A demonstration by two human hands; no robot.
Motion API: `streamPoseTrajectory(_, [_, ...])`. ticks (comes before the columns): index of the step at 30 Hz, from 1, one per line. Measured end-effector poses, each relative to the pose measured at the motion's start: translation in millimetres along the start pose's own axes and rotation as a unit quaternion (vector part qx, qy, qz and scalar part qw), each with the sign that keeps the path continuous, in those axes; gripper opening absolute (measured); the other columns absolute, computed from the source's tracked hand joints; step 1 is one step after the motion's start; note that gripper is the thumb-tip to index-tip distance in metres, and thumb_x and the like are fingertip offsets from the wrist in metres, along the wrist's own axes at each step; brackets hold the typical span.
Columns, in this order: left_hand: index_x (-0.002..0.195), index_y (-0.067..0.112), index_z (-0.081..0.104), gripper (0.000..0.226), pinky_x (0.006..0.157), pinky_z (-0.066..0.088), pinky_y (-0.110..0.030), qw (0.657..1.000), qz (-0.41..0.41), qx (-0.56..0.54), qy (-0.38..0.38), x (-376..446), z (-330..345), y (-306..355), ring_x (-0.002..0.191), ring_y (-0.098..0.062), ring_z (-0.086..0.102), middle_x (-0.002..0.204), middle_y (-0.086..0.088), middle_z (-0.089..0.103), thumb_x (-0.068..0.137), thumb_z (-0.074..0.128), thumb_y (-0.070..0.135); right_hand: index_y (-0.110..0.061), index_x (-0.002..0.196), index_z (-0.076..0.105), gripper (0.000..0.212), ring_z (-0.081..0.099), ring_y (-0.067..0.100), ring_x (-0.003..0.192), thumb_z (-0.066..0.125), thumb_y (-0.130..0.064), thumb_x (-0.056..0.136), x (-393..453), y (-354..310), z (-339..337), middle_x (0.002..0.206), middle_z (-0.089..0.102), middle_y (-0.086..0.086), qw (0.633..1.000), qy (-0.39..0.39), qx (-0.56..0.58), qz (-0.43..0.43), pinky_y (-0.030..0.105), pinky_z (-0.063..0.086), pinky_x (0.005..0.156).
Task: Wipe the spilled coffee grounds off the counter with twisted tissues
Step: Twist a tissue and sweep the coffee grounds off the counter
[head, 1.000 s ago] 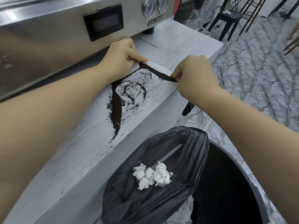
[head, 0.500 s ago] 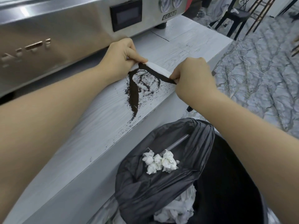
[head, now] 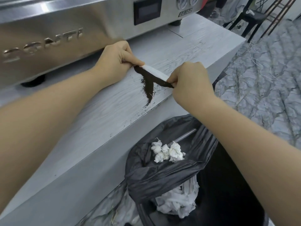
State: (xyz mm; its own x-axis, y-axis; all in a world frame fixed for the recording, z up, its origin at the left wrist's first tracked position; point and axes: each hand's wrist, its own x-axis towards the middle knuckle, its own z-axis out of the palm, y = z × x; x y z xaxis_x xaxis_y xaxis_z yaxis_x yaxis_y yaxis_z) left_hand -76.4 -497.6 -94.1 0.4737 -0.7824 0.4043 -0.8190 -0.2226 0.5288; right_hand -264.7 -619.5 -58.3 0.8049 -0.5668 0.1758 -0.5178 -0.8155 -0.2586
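Note:
A white twisted tissue (head: 155, 72) is stretched taut across the pale counter (head: 101, 115). My left hand (head: 116, 58) pinches its far end and my right hand (head: 189, 80) pinches its near end. Dark coffee grounds (head: 149, 86) lie heaped along the tissue's front edge and trail in a streak toward the counter's front edge. Loose specks scatter near that edge.
A steel espresso machine (head: 68, 25) stands along the back of the counter. Below the counter's edge sits a bin with a black bag (head: 164, 175) holding several crumpled white tissues (head: 167, 151). A dark chair (head: 249, 18) and cables are on the patterned floor at right.
Both hands have dragged the tissue toward the counter's front edge. The wide smear of grounds has gathered into a narrower, denser pile and streak.

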Motion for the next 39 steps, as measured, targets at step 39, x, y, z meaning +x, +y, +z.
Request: streamPoseTrajectory(39, [0.112,0.019,0.075,0.028,0.071,0.043,-0.022,0.977,-0.186,0.089,0.055,-140,-50,62,0.079,-0.015,0.054,0.086,-0.002,0.057,0.092,0.063,0.003,-0.014,0.093,0.079,0.03,0.068,0.018,0.08,0.064,0.01,0.082,82,4,11,0.086,0.075,0.002,0.849,-0.093,0.193,-0.484,0.033,0.053,0.074])
